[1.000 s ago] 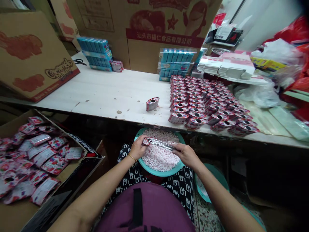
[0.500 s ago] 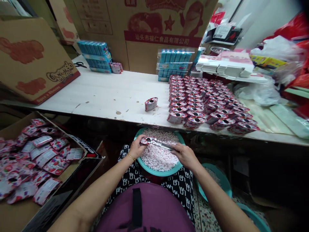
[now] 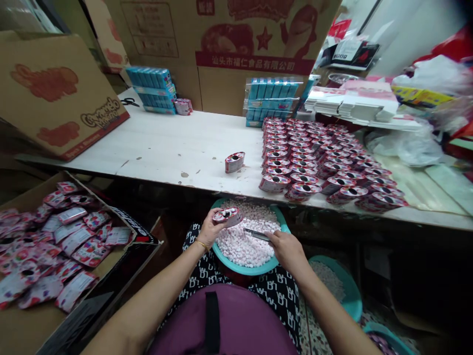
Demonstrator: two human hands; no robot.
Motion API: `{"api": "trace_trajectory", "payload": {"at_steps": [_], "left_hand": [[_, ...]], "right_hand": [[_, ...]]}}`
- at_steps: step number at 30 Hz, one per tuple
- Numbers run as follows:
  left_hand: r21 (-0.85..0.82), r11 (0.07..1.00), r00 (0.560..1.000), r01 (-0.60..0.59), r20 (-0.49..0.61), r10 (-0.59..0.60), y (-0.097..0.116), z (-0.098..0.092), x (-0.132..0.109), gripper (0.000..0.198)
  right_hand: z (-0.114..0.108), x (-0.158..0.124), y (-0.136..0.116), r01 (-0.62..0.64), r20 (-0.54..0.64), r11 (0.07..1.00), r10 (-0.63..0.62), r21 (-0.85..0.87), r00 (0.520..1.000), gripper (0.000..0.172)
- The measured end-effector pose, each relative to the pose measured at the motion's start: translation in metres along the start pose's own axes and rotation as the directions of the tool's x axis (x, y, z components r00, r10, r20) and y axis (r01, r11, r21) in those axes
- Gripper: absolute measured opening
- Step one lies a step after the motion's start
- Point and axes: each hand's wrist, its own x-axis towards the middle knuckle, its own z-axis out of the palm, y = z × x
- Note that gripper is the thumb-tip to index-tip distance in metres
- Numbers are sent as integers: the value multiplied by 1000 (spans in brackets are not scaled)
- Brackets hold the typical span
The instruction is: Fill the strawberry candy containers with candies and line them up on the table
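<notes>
My left hand [image 3: 209,228] holds a small red-and-white candy container [image 3: 228,216] over a teal bowl [image 3: 253,268] full of pink and white candies on my lap. My right hand [image 3: 287,248] grips a metal scoop [image 3: 255,234] that lies just above the candies, its tip pointing toward the container. On the white table [image 3: 173,143] a single container [image 3: 234,161] stands apart, and beside it are several rows of filled containers [image 3: 318,158].
A cardboard box [image 3: 48,236] of flat red packets sits at my left. Blue boxed packs [image 3: 151,88] and large cartons stand at the table's back. Folded white boxes [image 3: 351,103] and plastic bags lie at the right. Another teal bowl [image 3: 343,291] is by my right knee.
My left hand has lifted the container slightly up and away from the scoop. The scoop has dropped lower, separated from the container's opening.
</notes>
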Motion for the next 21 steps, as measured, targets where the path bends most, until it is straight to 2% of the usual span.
{"api": "trace_trajectory", "payload": {"at_steps": [5, 8, 10, 12, 16, 19, 21], "left_hand": [[9, 999, 998, -53, 37, 52, 7, 12, 8, 44], [37, 995, 993, -91, 73, 88, 15, 13, 9, 43], [74, 988, 989, -135, 73, 129, 25, 13, 13, 42], [109, 973, 979, -204, 50, 199, 38, 13, 23, 41], [262, 912, 946, -315, 13, 323, 64, 16, 65, 40], [455, 835, 935, -310, -15, 355, 70, 16, 105, 44], [542, 787, 927, -294, -38, 373, 68, 14, 130, 57]], "right_hand": [[15, 2, -2, 97, -26, 983, -103, -157, 994, 35], [17, 1, -2, 148, -74, 971, -165, -188, 984, 36], [17, -1, -1, 140, -112, 974, -161, -176, 981, 36], [16, -2, 1, 79, -147, 985, -102, -154, 984, 36], [18, -3, 5, -21, -199, 998, 10, -53, 980, 35], [23, -9, 3, -5, -193, 1000, 10, 28, 981, 32], [27, -15, 2, -11, -191, 997, 25, 71, 981, 32]]}}
